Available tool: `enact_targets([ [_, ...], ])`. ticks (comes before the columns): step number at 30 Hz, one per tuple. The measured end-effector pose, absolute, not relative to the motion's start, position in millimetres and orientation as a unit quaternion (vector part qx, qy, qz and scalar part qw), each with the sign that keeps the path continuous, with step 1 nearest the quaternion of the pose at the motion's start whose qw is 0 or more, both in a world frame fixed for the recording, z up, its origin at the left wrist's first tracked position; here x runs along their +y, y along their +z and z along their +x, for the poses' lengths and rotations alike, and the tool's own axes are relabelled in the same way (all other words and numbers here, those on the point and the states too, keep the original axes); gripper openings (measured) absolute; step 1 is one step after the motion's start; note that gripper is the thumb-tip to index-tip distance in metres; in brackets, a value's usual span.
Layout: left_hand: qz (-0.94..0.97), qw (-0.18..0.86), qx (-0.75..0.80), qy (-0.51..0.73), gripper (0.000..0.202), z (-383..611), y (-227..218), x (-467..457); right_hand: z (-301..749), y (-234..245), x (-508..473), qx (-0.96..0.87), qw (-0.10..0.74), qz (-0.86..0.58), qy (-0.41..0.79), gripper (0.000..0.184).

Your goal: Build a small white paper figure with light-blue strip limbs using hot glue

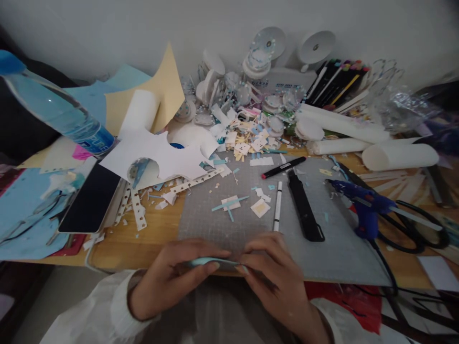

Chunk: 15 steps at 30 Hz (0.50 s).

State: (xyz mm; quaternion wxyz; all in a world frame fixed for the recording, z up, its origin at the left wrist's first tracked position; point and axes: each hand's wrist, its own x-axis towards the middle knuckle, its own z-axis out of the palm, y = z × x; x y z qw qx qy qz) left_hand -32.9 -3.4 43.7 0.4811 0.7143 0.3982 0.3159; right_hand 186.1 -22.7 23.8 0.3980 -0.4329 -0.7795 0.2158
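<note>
My left hand (pixel 179 270) pinches a thin light-blue paper piece (pixel 206 261) between thumb and fingers, just over the front edge of the grey cutting mat (pixel 215 224). My right hand (pixel 274 274) grips the other end of that piece with its fingertips; this hand is slightly blurred. Beyond the hands lie crossed blue paper strips (pixel 229 204) on a white scrap and a small cream-and-white paper square (pixel 260 208). A white pen (pixel 278 205), a black box cutter (pixel 304 205) and a black marker (pixel 283 167) rest on the mat to the right.
A blue glue gun (pixel 366 205) with its cord sits at the right, near black-handled scissors (pixel 412 224). On the left are a phone (pixel 91 198) and a tilted water bottle (pixel 60 110). Paper scraps (pixel 247 136), white rolls (pixel 399 156) and cut white paper (pixel 175 153) crowd the back.
</note>
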Motion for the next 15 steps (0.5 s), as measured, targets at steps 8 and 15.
enact_targets([
  [8,0.729,0.391,0.462,0.321,0.024,-50,45,7,208,29,-26,-0.708,0.446,-0.490,0.243,0.014],
  [15,0.818,0.051,0.515,0.252,0.034,-92,16,47,300,27,-68,-0.723,0.302,-0.618,0.062,0.018],
])
